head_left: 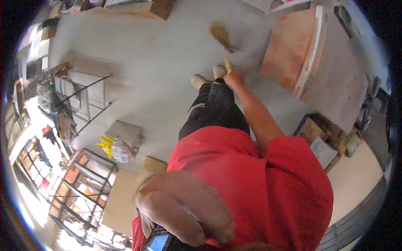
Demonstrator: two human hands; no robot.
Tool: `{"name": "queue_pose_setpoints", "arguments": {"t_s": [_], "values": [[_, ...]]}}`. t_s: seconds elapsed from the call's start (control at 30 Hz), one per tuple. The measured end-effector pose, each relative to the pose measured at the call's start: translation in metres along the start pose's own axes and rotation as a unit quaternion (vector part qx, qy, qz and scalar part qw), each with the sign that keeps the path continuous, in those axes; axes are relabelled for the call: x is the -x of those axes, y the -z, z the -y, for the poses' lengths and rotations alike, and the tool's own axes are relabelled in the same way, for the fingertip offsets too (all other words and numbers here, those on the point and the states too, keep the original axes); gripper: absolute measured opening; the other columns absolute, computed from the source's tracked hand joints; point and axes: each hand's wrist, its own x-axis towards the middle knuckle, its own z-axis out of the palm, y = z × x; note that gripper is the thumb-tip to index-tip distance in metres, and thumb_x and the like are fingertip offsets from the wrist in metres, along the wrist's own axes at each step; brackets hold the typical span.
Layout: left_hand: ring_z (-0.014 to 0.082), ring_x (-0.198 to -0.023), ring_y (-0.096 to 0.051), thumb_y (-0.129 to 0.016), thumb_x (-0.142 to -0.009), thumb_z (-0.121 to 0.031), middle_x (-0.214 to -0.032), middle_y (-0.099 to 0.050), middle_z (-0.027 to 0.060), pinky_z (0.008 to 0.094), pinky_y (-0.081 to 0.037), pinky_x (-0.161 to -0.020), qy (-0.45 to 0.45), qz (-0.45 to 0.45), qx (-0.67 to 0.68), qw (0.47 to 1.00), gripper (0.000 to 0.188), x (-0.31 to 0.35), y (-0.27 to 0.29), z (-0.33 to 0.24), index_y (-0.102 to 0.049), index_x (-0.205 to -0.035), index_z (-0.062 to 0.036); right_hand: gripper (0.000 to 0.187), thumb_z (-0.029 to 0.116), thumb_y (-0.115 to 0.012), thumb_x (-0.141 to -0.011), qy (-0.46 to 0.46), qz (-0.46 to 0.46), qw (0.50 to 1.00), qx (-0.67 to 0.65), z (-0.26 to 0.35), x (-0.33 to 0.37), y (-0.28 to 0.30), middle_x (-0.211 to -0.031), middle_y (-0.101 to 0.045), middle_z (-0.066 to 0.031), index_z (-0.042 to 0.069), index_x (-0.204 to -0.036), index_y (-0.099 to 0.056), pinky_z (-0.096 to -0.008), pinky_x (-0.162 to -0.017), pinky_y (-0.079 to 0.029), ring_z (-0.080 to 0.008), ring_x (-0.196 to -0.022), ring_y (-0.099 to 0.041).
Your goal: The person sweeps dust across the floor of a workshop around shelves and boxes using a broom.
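Note:
My right arm reaches forward past my dark trousers, and my right hand (233, 78) is closed around the yellow handle of a broom (219, 34). The broom's yellowish-brown head is smeared by motion and lies over the grey floor, beyond my light shoes (199, 80). My left arm (180, 205) is bent sharply, very near the camera, in front of my red shirt. No fingers of the left hand can be made out. A black device (157, 242) with a lit blue screen shows below that arm; whether anything holds it cannot be told.
To the right stand a large cardboard panel (289, 50) and several small boxes (312, 131). At left are a wire-mesh frame rack (86, 94) and a grey box (127, 131) with yellow and white plastic bags (119, 150). Shelving (83, 188) fills the lower left; another box (161, 8) lies at the far edge.

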Motion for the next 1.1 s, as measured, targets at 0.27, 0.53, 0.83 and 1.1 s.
{"name": "queue_pose_setpoints", "arguments": {"t_s": [0.27, 0.53, 0.83, 1.1], "values": [[0.0411, -0.073, -0.057, -0.046, -0.086, -0.014, -0.085, -0.053, 0.033, 0.0453, -0.049, -0.059, -0.008, 0.018, -0.002, 1.0, 0.019, 0.016, 0.031, -0.058, -0.048, -0.09, 0.0043, 0.038, 0.023, -0.053, -0.07, 0.143, -0.044, 0.988, -0.027, -0.037, 0.036, 0.074, -0.088, -0.06, -0.017, 0.005, -0.103, -0.054, -0.0374, -0.071, -0.045, -0.0312, -0.085, -0.056], [0.0413, -0.07, -0.058, -0.043, -0.086, -0.01, -0.081, -0.054, 0.0322, 0.0457, -0.05, -0.059, -0.058, -0.034, -0.068, 0.995, 0.015, -0.014, 0.049, -0.045, -0.043, -0.094, 0.0033, 0.02, 0.017, -0.051, -0.071, -0.018, -0.049, 0.998, -0.026, -0.021, -0.162, 0.16, -0.061, -0.056, -0.0088, 0.001, -0.082, -0.057, -0.0335, -0.045, -0.042, -0.0192, -0.05, -0.054], [0.0362, -0.073, -0.059, -0.04, -0.088, -0.018, -0.088, -0.053, 0.0287, 0.0442, -0.051, -0.06, -0.153, -0.058, -0.015, 0.986, 0.022, -0.063, 0.082, -0.003, -0.041, -0.101, 0.0005, 0.026, 0.025, -0.051, -0.072, 0.143, -0.042, 0.942, 0.301, 0.116, -0.291, 0.145, -0.084, -0.062, -0.0133, 0.005, -0.084, -0.062, -0.0345, -0.066, -0.047, -0.0232, -0.076, -0.06], [0.0411, -0.064, -0.058, -0.045, -0.085, -0.01, -0.079, -0.053, 0.0331, 0.0456, -0.05, -0.055, -0.24, -0.173, -0.116, 0.948, 0.018, -0.059, 0.073, -0.019, -0.044, -0.091, 0.0072, 0.031, 0.023, -0.052, -0.072, 0.135, 0.036, 0.966, 0.217, 0.178, -0.157, 0.121, -0.088, -0.061, -0.0162, 0.003, -0.094, -0.057, -0.0398, -0.069, -0.046, -0.0291, -0.083, -0.059]]}}
